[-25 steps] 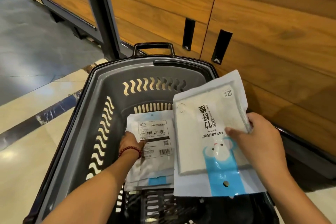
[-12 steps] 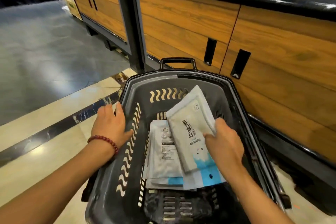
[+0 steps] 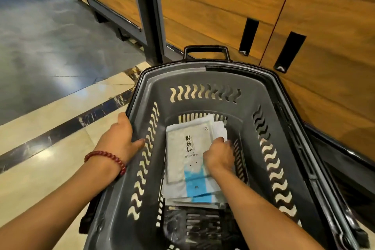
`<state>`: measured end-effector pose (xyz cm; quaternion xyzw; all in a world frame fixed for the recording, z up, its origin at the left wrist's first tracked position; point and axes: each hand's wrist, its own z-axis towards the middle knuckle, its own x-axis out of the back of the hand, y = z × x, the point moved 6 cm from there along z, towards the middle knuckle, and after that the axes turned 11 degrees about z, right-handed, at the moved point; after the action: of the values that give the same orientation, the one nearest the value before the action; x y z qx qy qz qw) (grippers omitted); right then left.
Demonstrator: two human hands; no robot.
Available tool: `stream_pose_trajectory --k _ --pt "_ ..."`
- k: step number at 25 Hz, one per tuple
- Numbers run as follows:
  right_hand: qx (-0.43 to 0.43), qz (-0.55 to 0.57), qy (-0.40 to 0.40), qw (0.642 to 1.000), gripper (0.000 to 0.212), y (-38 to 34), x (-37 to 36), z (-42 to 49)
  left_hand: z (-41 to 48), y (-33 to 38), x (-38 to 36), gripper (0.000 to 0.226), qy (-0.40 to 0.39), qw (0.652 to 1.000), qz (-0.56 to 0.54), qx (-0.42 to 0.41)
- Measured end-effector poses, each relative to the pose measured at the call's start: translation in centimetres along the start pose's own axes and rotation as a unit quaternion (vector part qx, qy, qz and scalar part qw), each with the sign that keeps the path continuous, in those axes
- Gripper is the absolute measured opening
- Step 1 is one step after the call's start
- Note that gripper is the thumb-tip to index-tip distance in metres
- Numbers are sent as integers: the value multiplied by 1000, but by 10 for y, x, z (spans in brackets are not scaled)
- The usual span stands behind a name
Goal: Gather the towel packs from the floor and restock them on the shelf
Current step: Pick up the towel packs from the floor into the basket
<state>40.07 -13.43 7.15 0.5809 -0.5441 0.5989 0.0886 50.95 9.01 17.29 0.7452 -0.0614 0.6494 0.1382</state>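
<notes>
Nearest us, two bare forearms reach in over a dark grey plastic shopping basket [image 3: 203, 79], and there's a red bead bracelet [image 3: 107, 157] on the left wrist. The basket is a deep, smooth-walled tub with rounded corners. Rows of wavy slots are cut through its sides, and its slatted bottom [image 3: 203, 221] is bare at the near end.

Lying flat on that bottom, towards the far end, is a stack of towel packs [image 3: 194, 202], thin glossy pouches with their edges fanned slightly at the near side. The top towel pack [image 3: 186, 148] is white with a pale blue panel at its near end and dark printed characters down the middle. A square of folded cloth shows through it.

The right hand [image 3: 219, 156] is down inside the basket, knuckles up, fingers curled over the right edge of that top pack, holding it against the stack. The left hand [image 3: 119, 138] grips the basket's left rim, thumb lying across onto the inner wall and fingers curled over the outside.

At the far end a black loop handle [image 3: 207, 48] stands up from the rim. To the left runs beige polished tile with a dark marbled stripe [image 3: 60, 128], then grey floor. Beyond the basket there's a dark metal post [image 3: 148, 16] and wood-grain cabinet doors [image 3: 223, 6] with black slot pulls [image 3: 248, 36].
</notes>
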Motion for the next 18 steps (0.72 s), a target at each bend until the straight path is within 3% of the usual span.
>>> stream_pose_trajectory --k 2,8,13,15,18 --pt "45 -43 -15 998 40 -7 2 -4 -1 2 1 56 2 1000 8 -6" --pt "174 -33 -144 974 31 -25 65 -60 -9 7 7 60 -14 1000 17 6" --pt "235 7 -162 958 35 14 118 -169 -19 14 14 65 -27 999 11 20" --pt "242 -28 -179 953 37 29 115 -203 -23 15 16 65 -25 999 6 26" --pt "273 -115 -141 945 48 36 107 -219 -26 16 15 65 -18 999 4 32"
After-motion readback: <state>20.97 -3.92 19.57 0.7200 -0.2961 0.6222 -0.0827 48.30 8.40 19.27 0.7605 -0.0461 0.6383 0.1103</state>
